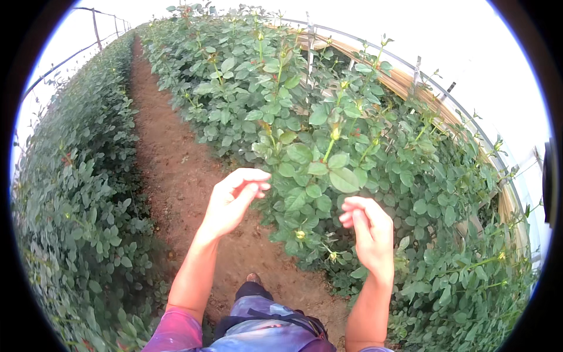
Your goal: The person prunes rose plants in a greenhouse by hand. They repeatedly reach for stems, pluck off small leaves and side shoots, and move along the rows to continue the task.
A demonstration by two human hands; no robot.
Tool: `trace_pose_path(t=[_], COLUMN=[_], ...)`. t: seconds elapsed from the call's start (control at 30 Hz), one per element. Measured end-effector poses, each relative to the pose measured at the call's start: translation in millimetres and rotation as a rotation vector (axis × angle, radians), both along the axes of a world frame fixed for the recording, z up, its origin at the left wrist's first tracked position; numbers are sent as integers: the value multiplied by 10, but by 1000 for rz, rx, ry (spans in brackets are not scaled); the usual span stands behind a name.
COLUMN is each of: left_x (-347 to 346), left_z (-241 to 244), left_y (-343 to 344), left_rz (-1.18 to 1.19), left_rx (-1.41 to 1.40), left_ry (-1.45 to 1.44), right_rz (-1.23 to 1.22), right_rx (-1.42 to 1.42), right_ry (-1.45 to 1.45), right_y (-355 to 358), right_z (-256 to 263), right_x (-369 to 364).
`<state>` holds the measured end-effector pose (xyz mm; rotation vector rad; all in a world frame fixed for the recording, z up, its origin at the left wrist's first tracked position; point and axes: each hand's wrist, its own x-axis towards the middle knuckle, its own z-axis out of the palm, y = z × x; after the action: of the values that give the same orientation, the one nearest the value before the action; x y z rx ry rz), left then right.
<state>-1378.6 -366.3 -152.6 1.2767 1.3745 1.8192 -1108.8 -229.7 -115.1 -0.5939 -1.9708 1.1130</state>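
My left hand is raised over the dirt path at the near edge of a rose bed. Its fingers are loosely curled, the thumb stands a little off them, and nothing shows in the grasp. To the right, my right hand hovers before the foliage, half curled and holding nothing that I can see. Between and beyond both hands rises a rose stem topped by a closed yellow-green bud, with broad green leaves beneath. Lower down, a small yellowish bud sits among the leaves.
A reddish dirt path runs ahead between the rose rows. Dense rose bushes line the left side. Behind the right bed are posts, a curved pipe and tan sheeting. My shoe is on the path.
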Motion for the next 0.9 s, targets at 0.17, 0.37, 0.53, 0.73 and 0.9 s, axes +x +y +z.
trace_pose_path(t=[0.17, 0.37, 0.53, 0.73, 0.9], left_x=[-72, 39, -45, -30, 136], left_z=[138, -94, -418, -594, -650], left_y=[533, 1456, 1698, 1505, 1352], left_rz=[-191, 69, 138, 113, 106], left_rx=[75, -227, -135, -164, -234], left_ry=[288, 192, 460, 438, 221], right_rz=[-141, -215, -136, 170, 374], right_rx=[17, -94, -27, -161, -497], right_ry=[38, 179, -326, -187, -324], right_y=[206, 785, 1082, 1324, 1579], right_z=[-163, -283, -257, -350, -528], right_x=[-732, -1310, -1421, -1189, -1094])
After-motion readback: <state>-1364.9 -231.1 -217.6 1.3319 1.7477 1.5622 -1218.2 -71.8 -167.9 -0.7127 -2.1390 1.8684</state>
